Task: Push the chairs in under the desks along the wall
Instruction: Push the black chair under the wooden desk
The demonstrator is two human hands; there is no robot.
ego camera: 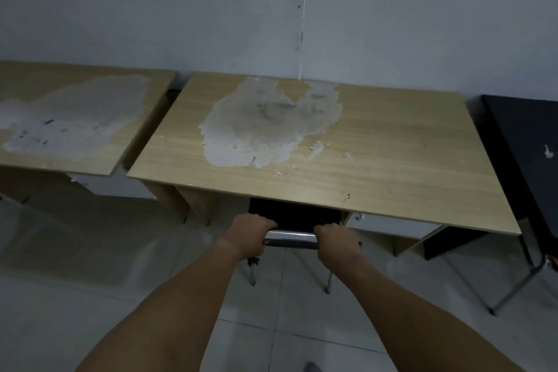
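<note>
A black chair [294,214] with a chrome back rail and thin metal legs stands at the front edge of the middle wooden desk [377,160], its seat mostly hidden under the desktop. My left hand [250,232] grips the left end of the rail. My right hand [335,240] grips the right end. Both arms reach forward from the bottom of the view. The desk's top has a large worn grey patch and stands against the wall.
A second wooden desk [69,118] with a similar worn patch stands to the left, separated by a narrow gap. A black folding table [525,142] with metal legs stands at the right. Pale floor tiles [105,296] lie in front of the desks.
</note>
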